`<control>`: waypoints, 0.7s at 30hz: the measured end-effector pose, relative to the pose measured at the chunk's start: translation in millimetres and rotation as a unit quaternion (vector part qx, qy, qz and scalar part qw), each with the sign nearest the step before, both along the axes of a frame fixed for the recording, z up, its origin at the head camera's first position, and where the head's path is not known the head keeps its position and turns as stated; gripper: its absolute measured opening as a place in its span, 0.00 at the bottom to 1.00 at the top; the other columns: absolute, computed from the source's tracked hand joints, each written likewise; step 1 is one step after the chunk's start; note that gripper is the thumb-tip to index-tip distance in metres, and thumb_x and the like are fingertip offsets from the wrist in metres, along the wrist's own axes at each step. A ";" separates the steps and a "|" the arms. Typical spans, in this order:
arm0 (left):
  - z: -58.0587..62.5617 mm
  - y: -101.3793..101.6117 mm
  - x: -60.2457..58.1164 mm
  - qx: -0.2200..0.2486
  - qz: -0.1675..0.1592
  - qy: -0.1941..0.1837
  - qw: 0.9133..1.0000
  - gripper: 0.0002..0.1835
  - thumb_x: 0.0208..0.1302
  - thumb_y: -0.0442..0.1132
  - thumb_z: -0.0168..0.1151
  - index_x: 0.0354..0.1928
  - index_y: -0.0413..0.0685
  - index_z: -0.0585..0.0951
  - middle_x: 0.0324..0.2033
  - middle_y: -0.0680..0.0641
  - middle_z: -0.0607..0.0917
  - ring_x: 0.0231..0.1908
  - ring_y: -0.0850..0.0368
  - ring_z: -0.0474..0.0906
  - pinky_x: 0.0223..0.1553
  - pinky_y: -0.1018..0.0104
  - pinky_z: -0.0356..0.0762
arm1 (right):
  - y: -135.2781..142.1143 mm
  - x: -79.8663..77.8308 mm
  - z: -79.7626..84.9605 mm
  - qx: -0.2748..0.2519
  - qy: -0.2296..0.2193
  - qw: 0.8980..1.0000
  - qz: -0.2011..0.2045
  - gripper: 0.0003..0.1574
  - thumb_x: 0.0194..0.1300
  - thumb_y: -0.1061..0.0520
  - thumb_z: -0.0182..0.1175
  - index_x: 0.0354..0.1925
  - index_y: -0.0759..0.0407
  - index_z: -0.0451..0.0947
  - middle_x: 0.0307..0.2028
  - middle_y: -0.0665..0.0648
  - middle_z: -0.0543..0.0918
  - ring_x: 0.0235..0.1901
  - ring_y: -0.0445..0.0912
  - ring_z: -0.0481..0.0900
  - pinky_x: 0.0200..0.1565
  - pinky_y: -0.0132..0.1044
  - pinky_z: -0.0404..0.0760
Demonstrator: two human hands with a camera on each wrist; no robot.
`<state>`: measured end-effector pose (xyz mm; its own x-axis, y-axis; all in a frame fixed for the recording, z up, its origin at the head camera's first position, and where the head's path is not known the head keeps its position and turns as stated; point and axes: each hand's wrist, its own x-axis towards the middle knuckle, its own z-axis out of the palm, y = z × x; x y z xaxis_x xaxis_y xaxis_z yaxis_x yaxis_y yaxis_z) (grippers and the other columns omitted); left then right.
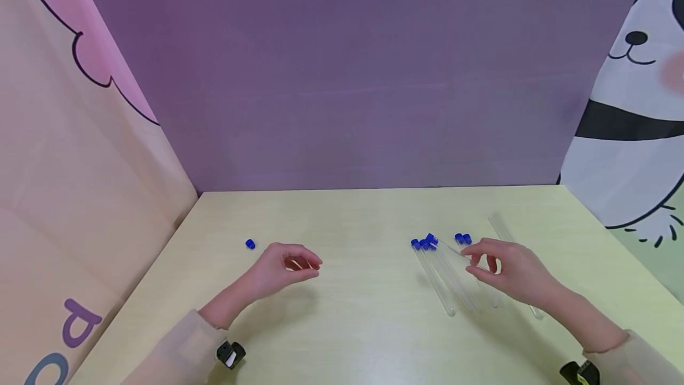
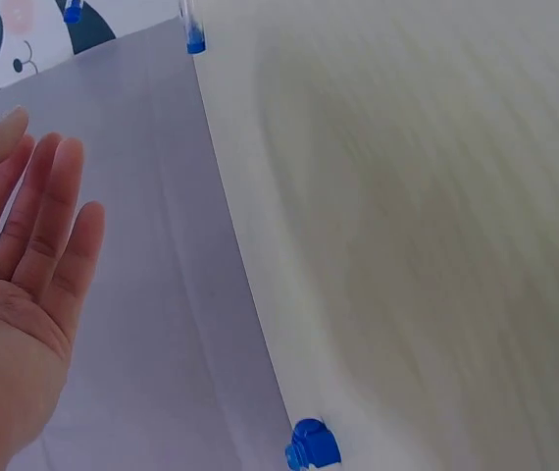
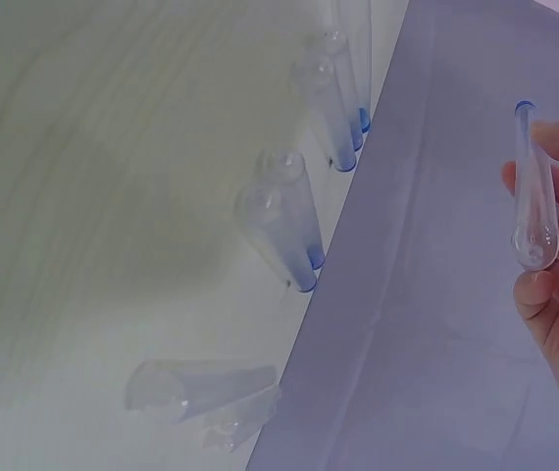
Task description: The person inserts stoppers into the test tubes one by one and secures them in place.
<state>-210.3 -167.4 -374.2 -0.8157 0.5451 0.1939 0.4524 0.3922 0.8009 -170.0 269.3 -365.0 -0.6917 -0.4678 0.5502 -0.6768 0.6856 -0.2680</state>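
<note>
My right hand (image 1: 507,269) pinches a clear test tube (image 3: 534,211) with a blue cap between thumb and fingers, raised above the table. Its capped end points left in the head view, over other capped test tubes (image 1: 435,278) lying on the tabletop. My left hand (image 1: 285,269) hovers over the left half of the table, fingers loosely bent, holding nothing; its palm shows in the left wrist view. A loose blue cap (image 1: 250,244) lies just beyond it to the left, also seen as a blue cap (image 2: 313,444) in the left wrist view.
Two more blue caps (image 1: 462,238) on tubes show behind the right hand. Uncapped clear tubes (image 1: 501,227) lie farther right, partly hidden by that hand. A purple backdrop (image 1: 374,76) stands along the table's far edge, with printed cloth on both sides.
</note>
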 end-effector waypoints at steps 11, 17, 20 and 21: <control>-3.2 -17.5 -1.0 -0.009 0.029 0.002 1.000 0.11 0.58 0.35 0.71 0.42 0.38 0.85 0.34 0.51 0.87 0.35 0.57 0.81 0.39 0.65 0.81 | 9.6 -4.3 -1.9 0.007 -0.013 1.000 -0.022 0.19 0.48 0.66 0.74 0.40 0.57 0.84 0.27 0.38 0.77 0.20 0.30 0.64 0.19 0.27 0.64; -5.9 -24.5 -1.2 -0.024 0.031 0.014 0.999 0.11 0.59 0.35 0.70 0.42 0.38 0.85 0.34 0.52 0.86 0.34 0.58 0.81 0.39 0.65 0.81 | 18.2 -9.6 -8.2 0.010 -0.044 0.998 -0.043 0.16 0.51 0.65 0.72 0.41 0.59 0.83 0.27 0.38 0.77 0.20 0.30 0.64 0.20 0.28 0.66; -7.0 -27.5 -1.6 -0.030 0.032 0.021 0.999 0.11 0.59 0.35 0.70 0.42 0.38 0.85 0.34 0.52 0.86 0.34 0.58 0.81 0.39 0.65 0.81 | 23.1 -11.8 -11.1 0.013 -0.076 0.995 -0.057 0.15 0.54 0.63 0.71 0.42 0.60 0.82 0.27 0.38 0.77 0.19 0.30 0.64 0.20 0.30 0.66; -7.2 -28.3 -1.7 -0.032 0.032 0.021 0.999 0.11 0.58 0.35 0.71 0.42 0.38 0.85 0.34 0.53 0.86 0.34 0.58 0.81 0.39 0.65 0.81 | 24.7 -12.3 -11.9 0.015 -0.085 0.994 -0.063 0.14 0.54 0.63 0.71 0.42 0.60 0.82 0.27 0.38 0.77 0.19 0.31 0.64 0.21 0.30 0.67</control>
<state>-212.0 -195.7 -381.4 -0.8416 0.5036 0.1954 0.4570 0.4710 0.7546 -182.2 294.0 -376.9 -0.8277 -0.3862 0.4071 -0.5320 0.7709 -0.3504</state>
